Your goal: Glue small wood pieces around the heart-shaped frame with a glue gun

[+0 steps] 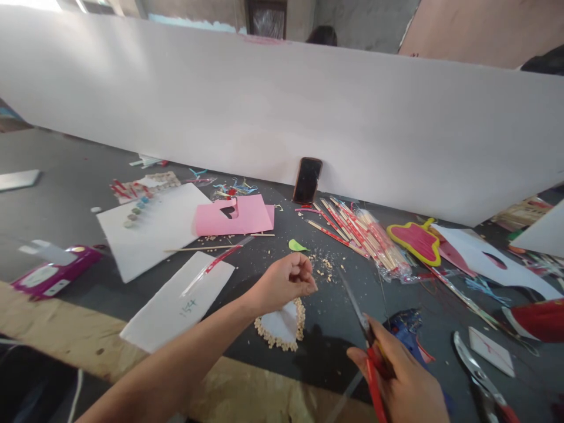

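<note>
Curled in a loose pinch, my left hand [288, 281] is over the dark tabletop; anything between its fingertips is too small to make out. Partly under that hand lies a white heart-shaped piece [275, 323] with small tan bits around its edge. My right hand [405, 376] is closed around red-handled scissors [373, 376], whose blades point up and left toward scattered tan bits [325, 267]. A green leaf-shaped scrap [298, 245] lies just beyond my left hand.
A phone [307, 181] leans against the white partition [247, 106]. Bundled sticks [352, 229] lie right of centre, pink card [251, 214] left of it. A purple glue gun [61, 270] is at far left, and pruning shears [478, 373] are at lower right.
</note>
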The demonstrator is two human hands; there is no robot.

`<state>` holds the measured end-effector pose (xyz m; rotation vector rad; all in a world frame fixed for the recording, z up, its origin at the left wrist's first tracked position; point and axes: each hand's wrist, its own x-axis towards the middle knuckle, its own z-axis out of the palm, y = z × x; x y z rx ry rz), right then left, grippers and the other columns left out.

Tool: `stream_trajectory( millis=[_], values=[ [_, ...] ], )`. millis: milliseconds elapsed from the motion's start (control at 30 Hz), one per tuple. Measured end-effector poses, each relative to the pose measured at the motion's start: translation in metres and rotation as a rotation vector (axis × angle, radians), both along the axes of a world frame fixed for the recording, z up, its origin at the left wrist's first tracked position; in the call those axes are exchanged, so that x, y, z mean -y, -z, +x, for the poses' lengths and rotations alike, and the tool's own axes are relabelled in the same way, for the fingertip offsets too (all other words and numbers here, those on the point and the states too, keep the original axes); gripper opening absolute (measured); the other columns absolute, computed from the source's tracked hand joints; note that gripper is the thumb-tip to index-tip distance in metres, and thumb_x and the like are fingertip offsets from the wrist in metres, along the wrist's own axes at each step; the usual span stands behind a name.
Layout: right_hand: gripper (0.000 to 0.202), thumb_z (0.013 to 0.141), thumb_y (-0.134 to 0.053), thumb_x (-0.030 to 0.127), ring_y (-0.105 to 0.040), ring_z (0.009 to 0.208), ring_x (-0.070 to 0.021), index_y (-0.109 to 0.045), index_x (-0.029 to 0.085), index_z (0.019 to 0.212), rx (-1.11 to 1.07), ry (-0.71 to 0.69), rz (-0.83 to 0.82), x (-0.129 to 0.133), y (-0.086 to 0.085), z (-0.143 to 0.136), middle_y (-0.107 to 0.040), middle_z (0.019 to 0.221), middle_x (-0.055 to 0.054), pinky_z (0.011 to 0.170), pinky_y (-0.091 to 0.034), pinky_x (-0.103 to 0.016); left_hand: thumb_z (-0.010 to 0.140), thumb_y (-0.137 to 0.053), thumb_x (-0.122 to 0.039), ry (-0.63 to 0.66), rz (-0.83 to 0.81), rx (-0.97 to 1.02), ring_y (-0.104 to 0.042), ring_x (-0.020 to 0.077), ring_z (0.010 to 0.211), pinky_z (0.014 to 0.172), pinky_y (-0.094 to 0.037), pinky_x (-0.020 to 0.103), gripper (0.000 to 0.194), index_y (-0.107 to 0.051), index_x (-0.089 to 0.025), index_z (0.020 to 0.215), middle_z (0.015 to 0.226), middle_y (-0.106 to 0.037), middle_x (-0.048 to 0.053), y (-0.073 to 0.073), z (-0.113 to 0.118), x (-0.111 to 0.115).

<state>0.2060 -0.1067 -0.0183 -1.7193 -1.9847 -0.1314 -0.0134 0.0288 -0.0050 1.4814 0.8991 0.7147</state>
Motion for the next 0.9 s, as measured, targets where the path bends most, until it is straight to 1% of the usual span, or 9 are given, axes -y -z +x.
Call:
stream_trajectory(
  millis=[67, 100, 200, 333, 433, 567, 700, 800, 900],
  values=[
    [0.047, 0.087, -0.054, 0.052, -0.073, 0.072, -0.0158, -0.058, 0.020, 0.121, -0.023, 0.058, -0.019, 0.004, -0.005, 0.008, -0.076, 0.089, -0.004, 0.061, -0.055, -0.016, 0.071, -0.060, -0.019, -0.004, 0.137, -0.162, -0.056, 0.0142, 0.068, 0.065, -0.041, 0.025, 0.012, -0.053, -0.020, 0.081, 0.076, -0.063, 0.000, 0.003, 0.002, -0.010],
    [0.047, 0.087, -0.055, 0.052, -0.073, 0.072, -0.0160, -0.058, 0.020, 0.121, -0.030, 0.075, -0.032, 0.006, -0.006, 0.011, -0.076, 0.090, -0.003, 0.061, -0.055, -0.016, 0.071, -0.059, -0.016, 0.004, 0.197, -0.231, -0.055, 0.0153, 0.070, 0.066, -0.040, 0.025, 0.011, -0.056, -0.021, 0.080, 0.077, -0.063, 0.000, 0.006, 0.004, -0.015],
    [0.047, 0.086, -0.056, 0.052, -0.074, 0.073, -0.0165, -0.060, 0.020, 0.120, -0.040, 0.117, -0.066, 0.013, -0.007, 0.019, -0.077, 0.089, -0.003, 0.061, -0.055, -0.015, 0.072, -0.055, -0.011, 0.066, 0.350, -0.406, -0.057, 0.0195, 0.078, 0.069, -0.040, 0.028, 0.016, -0.062, -0.021, 0.082, 0.080, -0.064, 0.002, 0.015, 0.012, -0.026],
    [0.046, 0.085, -0.056, 0.054, -0.074, 0.074, -0.0182, -0.063, 0.022, 0.117, -0.007, 0.160, -0.106, 0.019, -0.002, 0.022, -0.077, 0.086, -0.002, 0.059, -0.055, -0.017, 0.074, -0.050, -0.008, 0.165, 0.464, -0.575, -0.060, 0.0218, 0.079, 0.068, -0.042, 0.028, 0.024, -0.066, -0.020, 0.088, 0.079, -0.067, 0.004, 0.025, 0.019, -0.032],
    [0.045, 0.086, -0.054, 0.053, -0.074, 0.074, -0.0179, -0.065, 0.021, 0.116, 0.013, 0.159, -0.109, 0.021, 0.001, 0.025, -0.077, 0.087, -0.003, 0.058, -0.055, -0.016, 0.078, -0.048, -0.009, 0.214, 0.516, -0.656, -0.063, 0.0199, 0.079, 0.068, -0.045, 0.026, 0.027, -0.067, -0.021, 0.093, 0.083, -0.069, 0.003, 0.024, 0.019, -0.033],
    [0.046, 0.085, -0.055, 0.054, -0.074, 0.076, -0.0189, -0.065, 0.020, 0.115, 0.001, 0.169, -0.108, 0.022, 0.003, 0.028, -0.077, 0.090, -0.004, 0.060, -0.056, -0.017, 0.082, -0.049, -0.012, 0.246, 0.598, -0.697, -0.063, 0.0196, 0.089, 0.077, -0.047, 0.027, 0.024, -0.069, -0.021, 0.092, 0.093, -0.071, 0.003, 0.018, 0.029, -0.038],
    [0.044, 0.084, -0.057, 0.052, -0.074, 0.078, -0.0183, -0.064, 0.023, 0.117, -0.072, 0.158, -0.149, 0.024, 0.002, 0.026, -0.077, 0.091, -0.003, 0.063, -0.056, -0.017, 0.085, -0.054, -0.016, 0.297, 0.675, -0.683, -0.060, 0.0210, 0.093, 0.087, -0.044, 0.032, 0.018, -0.071, -0.022, 0.089, 0.094, -0.068, 0.004, 0.022, 0.051, -0.043],
    [0.043, 0.085, -0.059, 0.049, -0.073, 0.079, -0.0157, -0.061, 0.023, 0.119, -0.122, 0.119, -0.172, 0.027, 0.002, 0.024, -0.076, 0.096, -0.002, 0.064, -0.055, -0.014, 0.083, -0.053, -0.009, 0.295, 0.680, -0.661, -0.058, 0.0225, 0.094, 0.088, -0.043, 0.035, 0.021, -0.071, -0.020, 0.084, 0.094, -0.065, 0.007, 0.029, 0.064, -0.045],
    [0.044, 0.085, -0.059, 0.048, -0.073, 0.079, -0.0145, -0.058, 0.021, 0.120, -0.119, 0.095, -0.162, 0.029, 0.003, 0.024, -0.076, 0.096, -0.002, 0.063, -0.054, -0.012, 0.076, -0.053, -0.001, 0.269, 0.634, -0.605, -0.056, 0.0239, 0.093, 0.088, -0.042, 0.038, 0.022, -0.069, -0.016, 0.076, 0.091, -0.062, 0.009, 0.032, 0.067, -0.045]
  ],
)
